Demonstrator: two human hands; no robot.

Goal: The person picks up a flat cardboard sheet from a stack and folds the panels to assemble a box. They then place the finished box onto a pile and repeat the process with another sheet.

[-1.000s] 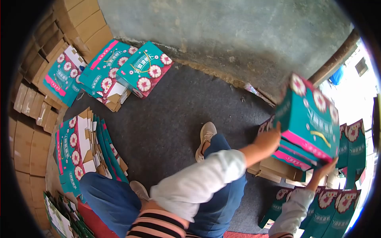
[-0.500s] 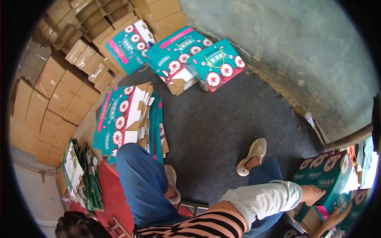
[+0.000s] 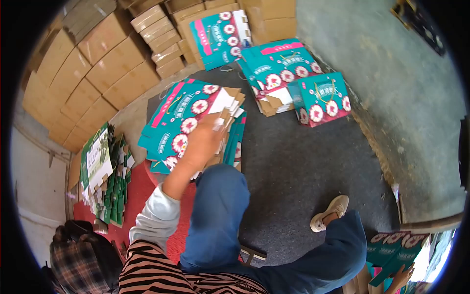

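Observation:
My left hand (image 3: pixel 203 142), smeared by motion, is over the stack of flat green-and-pink printed cartons (image 3: pixel 166 125) on the left; its fingers cannot be made out. At the bottom right edge, my right hand (image 3: pixel 401 279) is closed against a green box (image 3: pixel 384 275), partly cut off by the view. Beside and behind that box stand several more green boxes (image 3: pixel 404 252) with white-and-red flower prints. The stacked cartons show brown and white flaps along their right side.
Another printed carton stack (image 3: pixel 279 66) and a folded box with a gold cord handle (image 3: pixel 323 100) lie ahead. Brown cardboard boxes (image 3: pixel 112 63) are piled at the left. Green cartons (image 3: pixel 110 171) lean at the left; a plaid item (image 3: pixel 78 257) is at the lower left.
My left hand has swung from the boxes at the right to the carton stack at the left. The view has turned left. My right hand is still by the green boxes.

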